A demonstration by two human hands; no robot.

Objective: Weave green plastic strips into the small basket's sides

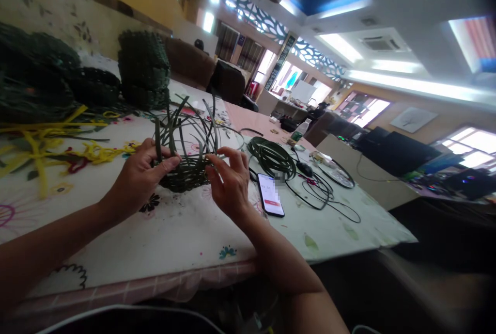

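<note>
Apparently weaving basket (186,175): pinched by left hand (134,181), fingers closed; touched by half-curled right hand (233,187), unclear if gripping. Next, probably: tucking strips (157,135).

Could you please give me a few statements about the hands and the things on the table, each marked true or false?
1. The left hand grips the basket. True.
2. The right hand rests on the phone. False: the right hand is at the basket, and the phone lies beyond its wrist, to the right.
3. The phone's screen is lit. True.
4. The coil is bright yellow. False: the coil is dark green.
5. The bottle is farther from the camera than the phone. True.
6. The yellow strips lie right of the basket. False: the yellow strips lie to its left.
</note>
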